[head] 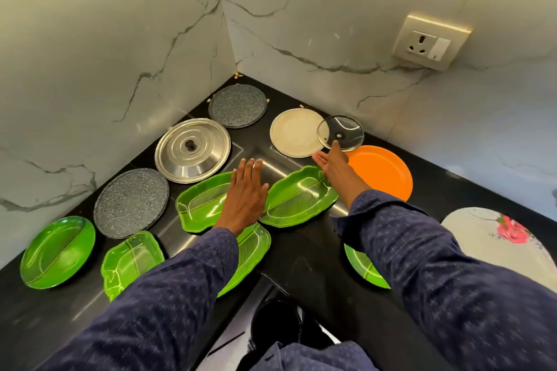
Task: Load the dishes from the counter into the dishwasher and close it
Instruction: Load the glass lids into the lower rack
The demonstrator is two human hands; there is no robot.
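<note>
A black L-shaped table (301, 256) is seen set into a corner of marble-patterned walls (105, 39), with dishes spread over it.

The left hand (245, 190) is held flat, fingers straight and close together, palm down, above the gap between two green leaf-shaped trays; whether it touches the left middle tray (199, 205) cannot be told. The right hand (331, 164) is stretched toward the back edge with its fingers straight and apart, holding nothing; its fingertips lie at the near rim of a small glass lid (340, 132), and contact cannot be confirmed. That lid overlaps the right edge of a cream round plate (294, 132). Both arms are covered by dark blue patterned sleeves (422, 250).

Just beside the right hand, toward the right edge, an orange plate (381, 173) is placed. The right middle green tray (298, 196) lies under the right wrist. A steel lid (193, 150) with a dark knob is set left of the centre, and a grey speckled plate (237, 105) sits near the far corner. A second grey speckled plate (131, 203) lies toward the left edge, with a round green plate (57, 251) beside it at the front left. Further green trays are found near the front edge: one by the round plate (132, 262), one partly hidden under the left sleeve (253, 247), one partly hidden under the right sleeve (361, 265). A floral plate (494, 238) is seen at the right edge.

A wall socket (431, 42) is mounted on the right wall.
</note>
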